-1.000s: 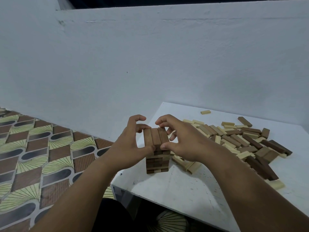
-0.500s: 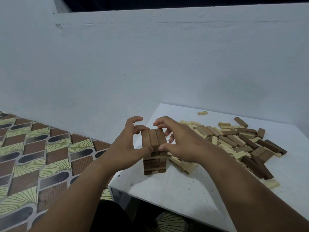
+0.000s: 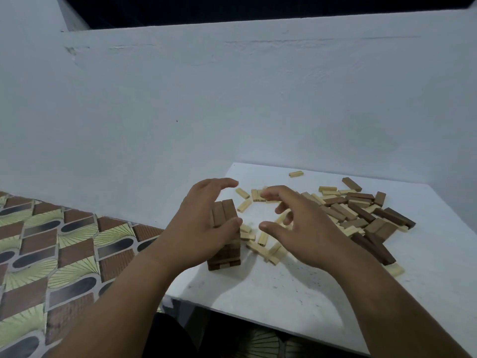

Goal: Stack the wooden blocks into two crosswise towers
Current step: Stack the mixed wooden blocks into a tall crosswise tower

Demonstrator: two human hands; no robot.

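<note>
Grip on the dark-wood tower point(image 3: 225, 236) is kept only by the left hand point(image 3: 198, 223), whose curled fingers and thumb are closed round its top layer near the bench point(image 3: 296, 293) edge, while the right hand point(image 3: 299, 226) is held loosely spread and empty just beside it. One tower is seen partly built and no second is begun, with the loose blocks point(image 3: 361, 213) left scattered to the right. Half a second ago both hands were closed on the top layer; the right has since been drawn off.
</note>
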